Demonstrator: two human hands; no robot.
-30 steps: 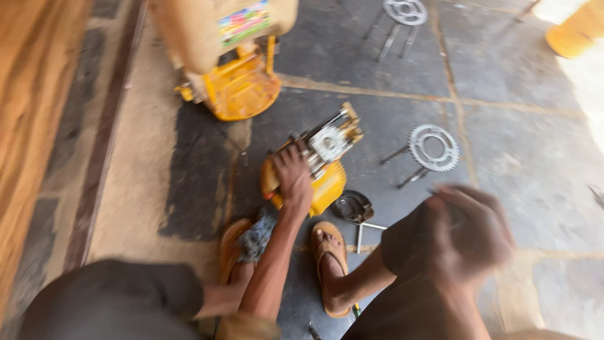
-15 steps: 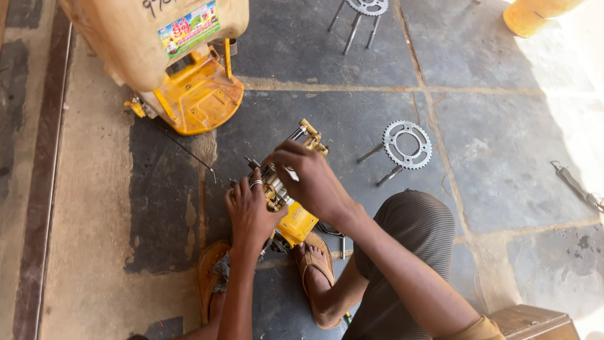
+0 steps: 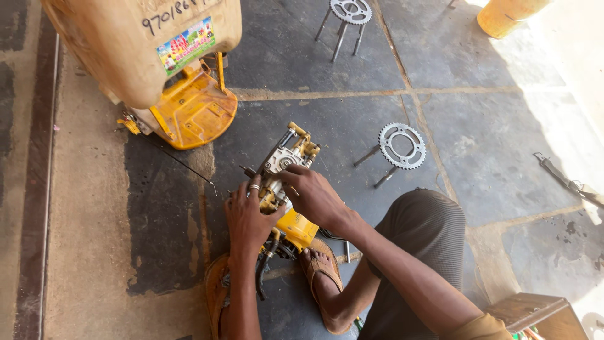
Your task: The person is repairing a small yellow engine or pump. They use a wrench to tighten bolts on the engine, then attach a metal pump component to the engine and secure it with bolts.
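Observation:
A small yellow and silver engine unit lies on the dark stone floor between my feet. My left hand, a ring on one finger, grips its lower left side. My right hand is closed over the engine's middle from the right. Black hoses trail from the engine toward my left sandal. My right foot sits in a brown sandal beside the yellow housing.
A beige tank on a yellow base stands at the upper left. Two sprocket stands rest on the floor, an orange bucket is far right, a metal tool lies at right, and a wooden stool is lower right.
The view has steadied and moved closer. My right hand came in from the right and settled on the engine; both hands have slid lower on it.

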